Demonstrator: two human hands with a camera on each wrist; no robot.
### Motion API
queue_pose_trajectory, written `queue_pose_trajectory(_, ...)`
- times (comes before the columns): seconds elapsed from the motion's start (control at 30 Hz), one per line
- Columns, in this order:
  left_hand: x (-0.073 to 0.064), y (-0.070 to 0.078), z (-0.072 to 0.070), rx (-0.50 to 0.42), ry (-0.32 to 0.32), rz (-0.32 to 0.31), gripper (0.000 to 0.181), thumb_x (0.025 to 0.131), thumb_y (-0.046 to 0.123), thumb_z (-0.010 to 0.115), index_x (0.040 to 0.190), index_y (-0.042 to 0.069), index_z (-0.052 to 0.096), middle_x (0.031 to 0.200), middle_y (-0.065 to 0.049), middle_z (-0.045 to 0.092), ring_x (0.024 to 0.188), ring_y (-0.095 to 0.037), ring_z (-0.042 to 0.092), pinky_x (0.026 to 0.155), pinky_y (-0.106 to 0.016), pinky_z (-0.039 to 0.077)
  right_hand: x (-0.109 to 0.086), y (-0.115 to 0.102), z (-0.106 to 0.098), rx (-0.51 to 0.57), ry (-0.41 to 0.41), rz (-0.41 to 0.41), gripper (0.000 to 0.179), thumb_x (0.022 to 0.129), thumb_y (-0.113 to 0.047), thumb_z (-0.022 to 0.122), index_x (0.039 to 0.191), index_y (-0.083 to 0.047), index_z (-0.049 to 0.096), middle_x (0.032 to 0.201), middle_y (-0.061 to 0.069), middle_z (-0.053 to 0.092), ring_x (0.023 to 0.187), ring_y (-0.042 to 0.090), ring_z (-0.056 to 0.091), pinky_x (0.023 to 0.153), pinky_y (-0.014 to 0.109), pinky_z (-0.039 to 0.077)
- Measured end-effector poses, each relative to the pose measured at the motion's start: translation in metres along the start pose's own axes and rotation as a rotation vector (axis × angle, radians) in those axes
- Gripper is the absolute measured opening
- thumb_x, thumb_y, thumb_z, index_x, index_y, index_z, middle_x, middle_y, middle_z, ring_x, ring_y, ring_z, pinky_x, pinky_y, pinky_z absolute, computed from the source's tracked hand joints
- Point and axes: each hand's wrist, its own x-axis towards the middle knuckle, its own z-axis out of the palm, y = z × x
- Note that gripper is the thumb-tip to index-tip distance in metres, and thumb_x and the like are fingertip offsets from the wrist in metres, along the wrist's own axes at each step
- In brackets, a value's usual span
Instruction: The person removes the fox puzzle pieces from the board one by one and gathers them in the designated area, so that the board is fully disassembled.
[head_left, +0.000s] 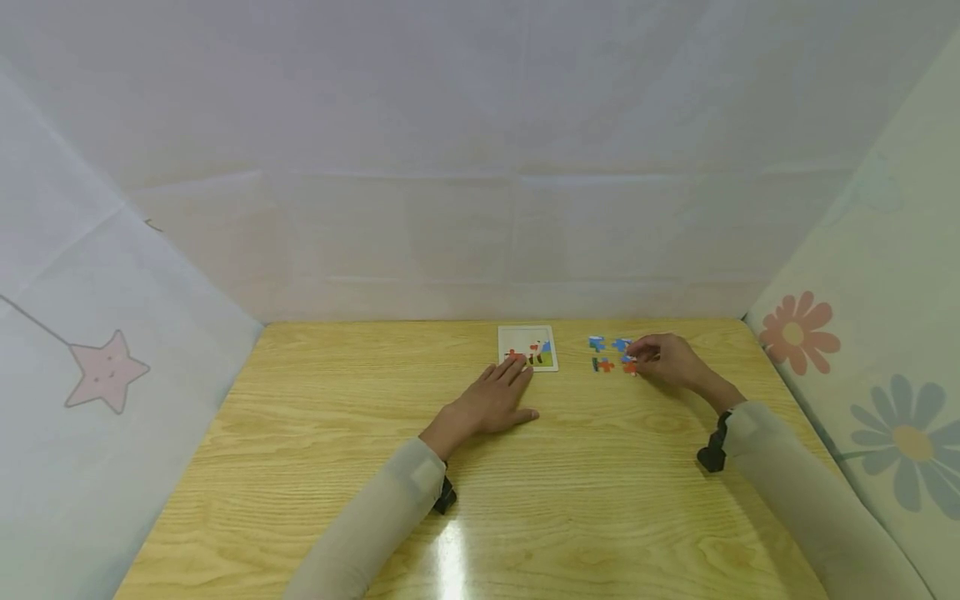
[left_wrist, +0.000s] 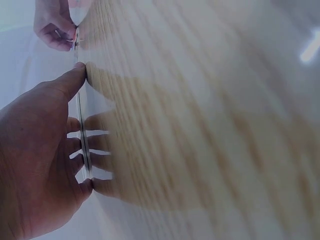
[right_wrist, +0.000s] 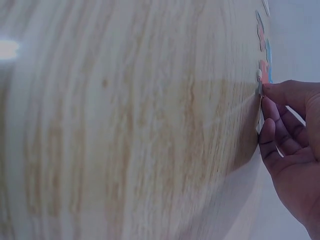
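Note:
A square puzzle board (head_left: 528, 333) lies near the back of the table, with a few coloured pieces fitted in its lower half. On its near edge rest the fingers of my left hand (head_left: 491, 400), spread nearly flat with the thumb out to the right. My right hand (head_left: 667, 360) is over the loose pieces right of the board. Its thumb and bent fingers pinch at a red puzzle piece (right_wrist: 265, 71) at the table surface. Beside it lie a blue piece (head_left: 620, 343), a blue-green piece (head_left: 596, 343) and a red piece with a dark edge (head_left: 604, 365).
The wood-grain table (head_left: 360, 433) runs back to a pale cloth wall (head_left: 405, 242). Cloth sides with a pink star (head_left: 108, 372) on the left and flowers (head_left: 801, 333) on the right enclose it. Black wrist cameras (head_left: 712, 454) hang below the sleeves.

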Motion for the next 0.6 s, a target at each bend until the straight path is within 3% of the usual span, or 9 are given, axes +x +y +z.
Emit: queue_pose_trajectory(0.6,-0.0003,-0.0016,0.0025,0.003,0.007,0.007,0.085,0.110,0.061,0.042,0.171,0.009,0.016,0.178,-0.014,0.005,0.165,-0.030,0.005,0.131,-0.053,0.017,-0.0015,-0.0018,0.0011,0.015,0.009,0.016,0.021,0.097,0.003,0.073,0.118,0.005,0.074,0.110,0.020,0.075,0.096,0.031,0.072,0.079,0.025,0.059)
